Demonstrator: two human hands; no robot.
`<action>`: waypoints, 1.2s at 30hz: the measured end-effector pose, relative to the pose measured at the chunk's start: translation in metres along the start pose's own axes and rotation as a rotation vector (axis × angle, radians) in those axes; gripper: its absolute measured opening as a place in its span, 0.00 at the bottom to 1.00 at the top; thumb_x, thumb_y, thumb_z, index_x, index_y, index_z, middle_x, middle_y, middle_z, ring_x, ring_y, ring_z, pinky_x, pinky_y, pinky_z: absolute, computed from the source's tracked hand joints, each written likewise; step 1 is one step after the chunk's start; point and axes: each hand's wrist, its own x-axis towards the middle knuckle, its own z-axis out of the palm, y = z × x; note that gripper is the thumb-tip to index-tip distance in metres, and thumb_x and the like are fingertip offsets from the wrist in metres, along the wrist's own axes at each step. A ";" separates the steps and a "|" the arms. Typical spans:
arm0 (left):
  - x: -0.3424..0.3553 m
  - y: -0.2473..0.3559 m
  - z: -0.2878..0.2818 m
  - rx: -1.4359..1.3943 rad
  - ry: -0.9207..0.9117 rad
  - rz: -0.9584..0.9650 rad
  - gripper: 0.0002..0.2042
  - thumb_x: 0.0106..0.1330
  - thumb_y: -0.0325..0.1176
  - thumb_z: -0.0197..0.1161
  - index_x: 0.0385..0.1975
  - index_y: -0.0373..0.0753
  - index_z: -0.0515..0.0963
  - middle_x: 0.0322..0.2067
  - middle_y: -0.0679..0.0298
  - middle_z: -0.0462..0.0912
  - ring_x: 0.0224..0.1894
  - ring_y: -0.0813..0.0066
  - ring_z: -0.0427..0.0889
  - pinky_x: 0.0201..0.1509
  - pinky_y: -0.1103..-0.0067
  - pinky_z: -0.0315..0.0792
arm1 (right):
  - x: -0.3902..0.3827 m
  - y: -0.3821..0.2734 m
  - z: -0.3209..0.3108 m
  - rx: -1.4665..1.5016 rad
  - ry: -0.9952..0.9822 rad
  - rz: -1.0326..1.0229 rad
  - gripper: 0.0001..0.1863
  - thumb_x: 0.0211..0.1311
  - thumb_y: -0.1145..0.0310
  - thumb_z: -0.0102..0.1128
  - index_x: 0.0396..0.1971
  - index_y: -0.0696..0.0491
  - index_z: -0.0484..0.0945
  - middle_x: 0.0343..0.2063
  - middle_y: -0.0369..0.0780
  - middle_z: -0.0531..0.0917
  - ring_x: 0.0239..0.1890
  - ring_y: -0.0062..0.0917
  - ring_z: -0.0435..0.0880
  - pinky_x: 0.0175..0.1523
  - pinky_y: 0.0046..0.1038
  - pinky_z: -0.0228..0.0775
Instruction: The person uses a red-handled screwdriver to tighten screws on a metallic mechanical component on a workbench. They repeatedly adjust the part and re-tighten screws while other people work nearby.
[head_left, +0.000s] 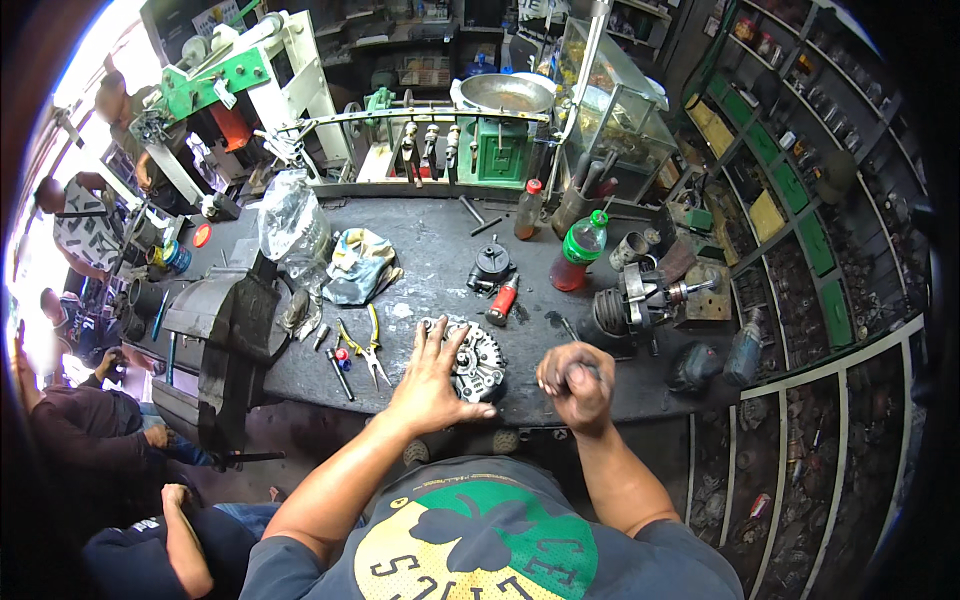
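Observation:
My left hand point(432, 388) lies with spread fingers on a round silver cast-metal part point(478, 362) at the front of the dark workbench point(430, 235). Part of that piece is covered by the hand. To its right, my right hand point(577, 388) is raised in a fist around something dark, which I cannot make out. Yellow-handled pliers point(372, 350) lie open left of the metal part, near a dark metal rod point(340, 374). Beyond the part are a red-handled tool point(503, 300) and a dark round fitting point(491, 262).
A large bench vise point(225, 330) stands at left. Behind are a stained rag point(360, 265) and clear plastic bag point(292, 222). A green-labelled bottle point(580, 250), red-capped bottle point(528, 210) and machine part point(630, 300) stand right. Several people sit or stand at left.

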 end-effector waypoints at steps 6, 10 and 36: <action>0.013 -0.007 0.010 0.092 0.047 0.152 0.59 0.45 0.52 0.92 0.82 0.44 0.69 0.83 0.46 0.66 0.88 0.25 0.46 0.91 0.46 0.54 | 0.015 0.020 -0.001 -0.160 -0.016 0.017 0.22 0.72 0.55 0.66 0.26 0.55 0.72 0.20 0.36 0.73 0.22 0.21 0.71 0.32 0.28 0.68; 0.020 -0.022 -0.006 0.135 -0.064 0.241 0.58 0.46 0.52 0.91 0.81 0.46 0.70 0.84 0.51 0.65 0.89 0.27 0.46 0.91 0.46 0.55 | 0.018 0.030 0.001 -0.225 -0.057 0.020 0.22 0.73 0.54 0.66 0.26 0.55 0.73 0.20 0.36 0.73 0.22 0.21 0.71 0.32 0.28 0.68; 0.073 -0.021 -0.007 0.176 -0.117 0.435 0.60 0.42 0.71 0.86 0.78 0.46 0.77 0.81 0.45 0.70 0.88 0.35 0.55 0.88 0.35 0.45 | 0.025 0.017 0.009 -0.608 -0.338 0.067 0.14 0.67 0.63 0.65 0.31 0.60 0.79 0.31 0.45 0.84 0.34 0.34 0.84 0.45 0.35 0.77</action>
